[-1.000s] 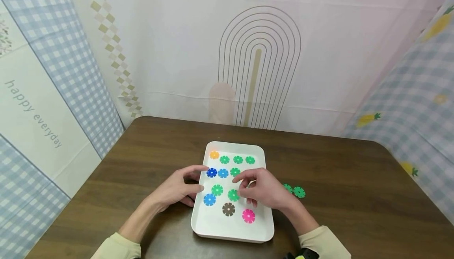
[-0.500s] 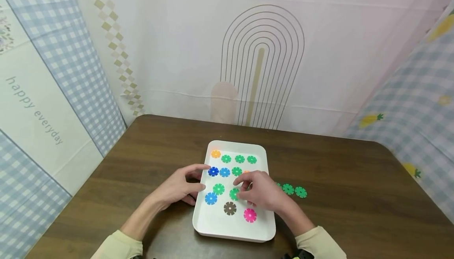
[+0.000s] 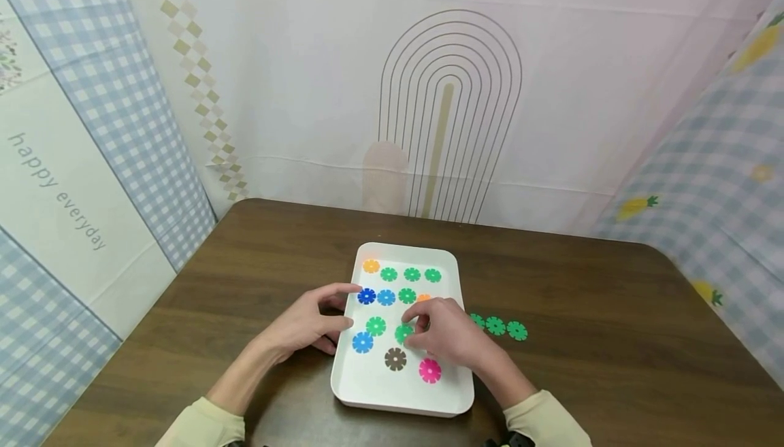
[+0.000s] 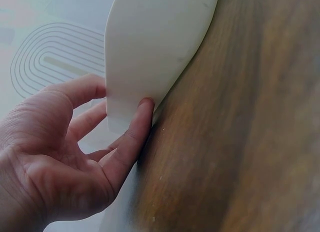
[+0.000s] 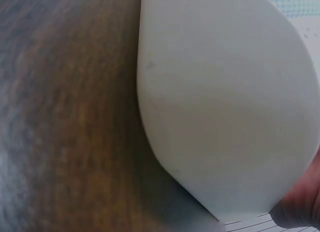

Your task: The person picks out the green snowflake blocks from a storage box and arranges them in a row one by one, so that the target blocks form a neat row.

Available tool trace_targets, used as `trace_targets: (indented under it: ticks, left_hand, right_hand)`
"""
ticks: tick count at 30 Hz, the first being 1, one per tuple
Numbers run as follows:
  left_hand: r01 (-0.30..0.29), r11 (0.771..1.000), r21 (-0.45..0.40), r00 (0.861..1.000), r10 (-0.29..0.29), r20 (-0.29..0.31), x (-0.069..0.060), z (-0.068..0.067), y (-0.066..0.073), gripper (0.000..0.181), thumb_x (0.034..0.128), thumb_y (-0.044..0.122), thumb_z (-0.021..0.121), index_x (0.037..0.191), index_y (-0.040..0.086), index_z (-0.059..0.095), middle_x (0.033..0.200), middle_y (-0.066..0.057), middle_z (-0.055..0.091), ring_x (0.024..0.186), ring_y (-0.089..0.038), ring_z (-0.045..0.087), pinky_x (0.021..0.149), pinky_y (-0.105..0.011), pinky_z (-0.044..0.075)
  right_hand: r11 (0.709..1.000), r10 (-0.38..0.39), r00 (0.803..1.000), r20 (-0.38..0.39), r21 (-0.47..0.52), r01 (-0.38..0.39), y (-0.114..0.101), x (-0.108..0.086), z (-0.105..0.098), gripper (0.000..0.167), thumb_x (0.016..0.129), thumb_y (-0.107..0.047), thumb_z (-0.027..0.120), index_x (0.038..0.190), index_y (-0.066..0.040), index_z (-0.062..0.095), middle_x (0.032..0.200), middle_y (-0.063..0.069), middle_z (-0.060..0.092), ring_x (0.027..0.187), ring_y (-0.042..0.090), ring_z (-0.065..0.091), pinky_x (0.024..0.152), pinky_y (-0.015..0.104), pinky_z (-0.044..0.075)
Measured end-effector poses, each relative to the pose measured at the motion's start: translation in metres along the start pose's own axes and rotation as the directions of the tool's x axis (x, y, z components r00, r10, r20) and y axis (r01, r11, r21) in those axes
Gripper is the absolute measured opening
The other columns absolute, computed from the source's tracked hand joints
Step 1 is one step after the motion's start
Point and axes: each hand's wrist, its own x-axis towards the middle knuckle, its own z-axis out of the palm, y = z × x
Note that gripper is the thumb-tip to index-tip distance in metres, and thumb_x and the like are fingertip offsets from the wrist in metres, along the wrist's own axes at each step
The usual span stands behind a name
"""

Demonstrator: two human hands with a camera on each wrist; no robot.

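A white tray (image 3: 367, 389) lies on the table, bearing several notched plastic snowflake discs laid out in rows. My left hand (image 3: 312, 318) holds the tray's left side, thumb and forefinger at the rim. In the left wrist view its other fingers (image 4: 132, 134) press the outer wall. Over the tray's right half, my right hand (image 3: 444, 331) has thumb and forefinger curled at the edges of a green snowflake disc (image 3: 401, 333). Near it lie a brown disc (image 3: 395, 360) and a pink disc (image 3: 430, 371). The palm partly hides an orange disc (image 3: 422, 298).
Three green discs (image 3: 495, 326) lie in a line on the brown table (image 3: 588, 338), right of the tray. Patterned cloths (image 3: 306, 93) hang behind and beside the table. The tray's outer wall (image 5: 225, 102) fills much of the right wrist view.
My right hand has shifted slightly left and its thumb has come in over the green disc's edge. More of the orange disc and the green discs outside shows. My left hand stays at the tray.
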Motion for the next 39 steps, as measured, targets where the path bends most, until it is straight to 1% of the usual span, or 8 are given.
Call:
trace_targets:
  ticks: [11, 14, 18, 26, 31, 34, 39]
  left_hand:
    - [-0.001, 1.0, -0.004, 1.0, 0.001, 0.0, -0.0004, 0.0001, 0.0002, 0.06, 0.0935, 0.012, 0.074, 0.151, 0.016, 0.056, 0.134, -0.022, 0.057, 0.074, -0.023, 0.069, 0.063, -0.038, 0.064]
    - [-0.002, 1.0, -0.003, 1.0, 0.002, 0.001, -0.0002, 0.0002, 0.0003, 0.06, 0.0937, 0.012, 0.074, 0.151, 0.016, 0.057, 0.134, -0.022, 0.058, 0.074, -0.023, 0.069, 0.063, -0.038, 0.064]
    - [-0.005, 1.0, -0.001, 1.0, 0.005, 0.005, -0.0003, 0.0007, 0.0002, 0.06, 0.0938, 0.012, 0.074, 0.151, 0.015, 0.056, 0.133, -0.022, 0.058, 0.073, -0.023, 0.069, 0.062, -0.038, 0.064]
    - [-0.005, 1.0, -0.003, 1.0, 0.005, 0.003, -0.0007, 0.0012, 0.0008, 0.06, 0.0937, 0.012, 0.074, 0.151, 0.015, 0.056, 0.132, -0.022, 0.059, 0.074, -0.023, 0.069, 0.062, -0.038, 0.063]
    - [-0.004, 1.0, -0.005, 1.0, 0.004, 0.002, -0.001, 0.0004, 0.0005, 0.06, 0.0938, 0.012, 0.073, 0.151, 0.015, 0.056, 0.133, -0.022, 0.058, 0.074, -0.023, 0.069, 0.062, -0.038, 0.063]
    - [-0.003, 1.0, -0.002, 1.0, 0.003, 0.0, -0.0011, 0.0, 0.0003, 0.06, 0.0939, 0.012, 0.073, 0.151, 0.015, 0.056, 0.134, -0.022, 0.058, 0.073, -0.023, 0.069, 0.062, -0.038, 0.063]
    - [0.0, 1.0, 0.008, 1.0, 0.0, -0.006, -0.0011, -0.0001, -0.0002, 0.06, 0.0941, 0.012, 0.074, 0.151, 0.016, 0.057, 0.134, -0.022, 0.058, 0.074, -0.023, 0.069, 0.063, -0.039, 0.064]
  right_hand:
    - [0.999, 0.004, 1.0, -0.002, -0.037, -0.004, -0.0006, -0.0007, 0.0011, 0.027, 0.084, -0.014, 0.088, 0.109, -0.01, 0.081, 0.078, -0.003, 0.06, 0.072, 0.014, 0.054, 0.059, 0.024, 0.042]
    - [0.998, -0.006, 1.0, -0.012, -0.07, 0.005, -0.0006, -0.0008, 0.0016, 0.027, 0.083, -0.016, 0.089, 0.109, -0.013, 0.081, 0.083, -0.004, 0.061, 0.079, 0.014, 0.055, 0.067, 0.026, 0.046]
    - [0.994, -0.046, 0.999, -0.024, -0.105, 0.043, -0.0002, -0.0026, 0.0021, 0.028, 0.082, -0.017, 0.09, 0.108, -0.014, 0.08, 0.088, -0.005, 0.061, 0.085, 0.014, 0.055, 0.076, 0.03, 0.048]
    - [0.993, -0.058, 0.998, 0.005, -0.098, 0.058, 0.0007, -0.003, 0.0021, 0.03, 0.085, -0.015, 0.088, 0.114, -0.015, 0.08, 0.086, -0.007, 0.063, 0.081, 0.013, 0.055, 0.068, 0.025, 0.049]
    - [0.991, -0.091, 0.996, 0.022, -0.097, 0.092, 0.0015, -0.0029, 0.0012, 0.03, 0.087, -0.013, 0.085, 0.116, -0.016, 0.08, 0.086, -0.008, 0.063, 0.08, 0.012, 0.056, 0.069, 0.025, 0.049]
    - [0.989, -0.102, 0.994, 0.032, -0.1, 0.105, 0.0018, -0.0034, 0.0011, 0.028, 0.089, -0.011, 0.082, 0.116, -0.017, 0.08, 0.085, -0.009, 0.063, 0.08, 0.012, 0.056, 0.069, 0.025, 0.048]
    - [0.988, -0.116, 0.992, 0.039, -0.095, 0.119, 0.0019, -0.0042, 0.0017, 0.022, 0.091, -0.008, 0.078, 0.11, -0.017, 0.083, 0.084, -0.011, 0.067, 0.08, 0.011, 0.057, 0.069, 0.024, 0.049]
